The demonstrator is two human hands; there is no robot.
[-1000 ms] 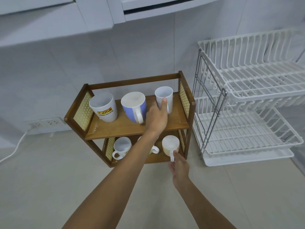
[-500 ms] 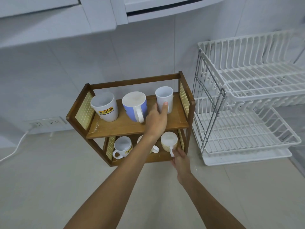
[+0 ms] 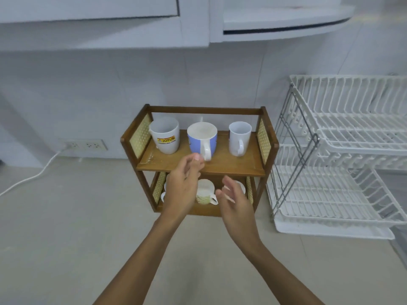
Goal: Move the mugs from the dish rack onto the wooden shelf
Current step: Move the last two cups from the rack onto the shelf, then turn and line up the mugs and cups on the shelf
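Observation:
The wooden shelf (image 3: 233, 167) stands on the counter against the wall. Its upper board carries a white mug with a yellow logo (image 3: 165, 137), a blue mug (image 3: 202, 140) and a plain white mug (image 3: 239, 137). On the lower board a cream patterned mug (image 3: 204, 193) shows between my hands; two more mugs there are mostly hidden. My left hand (image 3: 184, 187) hovers in front of the shelf, fingers loosely curled, holding nothing. My right hand (image 3: 236, 205) is beside it, fingers apart, holding nothing. The white two-tier dish rack (image 3: 343, 164) on the right holds no mugs.
A double wall socket (image 3: 84, 145) with a white cable (image 3: 30, 177) is at the left. White cabinets (image 3: 154, 20) hang overhead. The rack stands on a white drip tray (image 3: 330, 231). Pale counter surface lies in front of the shelf.
Both hands have let go of their mugs and pulled back from the shelf. The view has shifted so the shelf sits more central.

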